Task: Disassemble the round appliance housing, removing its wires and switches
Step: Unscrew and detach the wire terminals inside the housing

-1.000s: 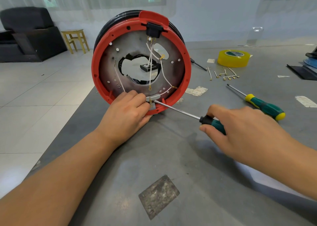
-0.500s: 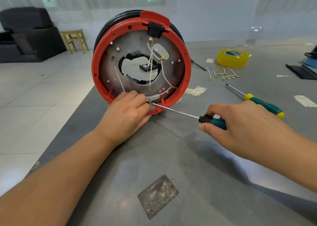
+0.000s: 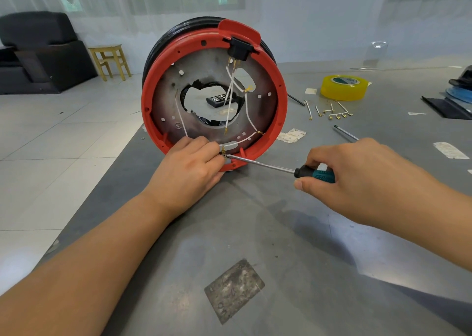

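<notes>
A round red housing point(image 3: 153, 90) stands on edge on the grey table, its metal plate with a ragged central hole facing me. White wires point(image 3: 231, 98) run from a black switch block point(image 3: 238, 48) at the top down to brass terminals near the lower rim. My left hand point(image 3: 189, 167) rests against the bottom rim, its fingers pinching a small brass terminal point(image 3: 224, 153). A green-handled screwdriver point(image 3: 314, 174) is gripped in my right hand point(image 3: 357, 177), and its tip touches that terminal.
A yellow tape roll point(image 3: 343, 87), several loose short wires with brass ends point(image 3: 329, 112) and a second screwdriver shaft point(image 3: 346, 132) lie at the right. Dark items point(image 3: 454, 103) sit at the far right edge. The table's left edge drops to a tiled floor; a stool point(image 3: 109, 60) stands beyond.
My right hand has shifted slightly and now covers the second screwdriver's green and yellow handle. The screwdriver tip stays at the terminal; my left hand keeps its pinch.
</notes>
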Tool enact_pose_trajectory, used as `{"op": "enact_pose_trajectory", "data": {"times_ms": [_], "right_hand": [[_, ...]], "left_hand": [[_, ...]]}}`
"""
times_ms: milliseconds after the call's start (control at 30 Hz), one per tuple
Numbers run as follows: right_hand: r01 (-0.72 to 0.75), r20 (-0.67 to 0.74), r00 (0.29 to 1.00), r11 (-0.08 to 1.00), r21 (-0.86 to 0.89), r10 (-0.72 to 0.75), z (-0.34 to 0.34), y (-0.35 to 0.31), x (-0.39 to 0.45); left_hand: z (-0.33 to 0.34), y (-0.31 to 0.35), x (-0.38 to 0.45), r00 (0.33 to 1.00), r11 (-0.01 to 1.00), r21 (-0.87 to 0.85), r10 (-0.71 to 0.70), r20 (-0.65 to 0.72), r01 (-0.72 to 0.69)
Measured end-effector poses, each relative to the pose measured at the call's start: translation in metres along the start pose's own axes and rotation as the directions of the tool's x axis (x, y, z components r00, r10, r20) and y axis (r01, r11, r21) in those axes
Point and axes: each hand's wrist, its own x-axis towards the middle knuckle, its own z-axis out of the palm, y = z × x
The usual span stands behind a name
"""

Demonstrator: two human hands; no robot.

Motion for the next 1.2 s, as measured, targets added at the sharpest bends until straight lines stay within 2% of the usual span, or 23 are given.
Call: {"op": "enact_pose_trajectory", "data": {"times_ms": [300,600,833,1067,1200], "right_hand": [[0.012,-0.134,0.991,0.999,-0.049,-0.018,0.033,0.002,-0.011],[0.056,-0.139,0.988,0.997,-0.055,-0.063,0.046,0.001,-0.016],[0.072,-0.117,0.991,0.997,0.007,-0.07,0.055,-0.003,-0.013],[0.099,-0.191,0.977,0.994,0.034,-0.091,0.055,0.013,-0.006],[0.154,-0.224,0.963,0.988,-0.011,-0.153,0.056,0.028,0.008]], "left_hand": [[0.004,-0.002,-0.001,1.0,0.999,-0.027,-0.027,-0.008,0.026],[0.01,-0.004,-0.004,0.999,0.998,-0.045,-0.052,-0.006,0.051],[0.015,-0.007,-0.009,0.996,0.991,-0.094,-0.094,0.007,0.094],[0.014,-0.007,-0.009,0.992,0.988,-0.097,-0.12,0.026,0.122],[0.01,-0.005,-0.008,0.989,0.984,-0.099,-0.144,0.045,0.148]]}}
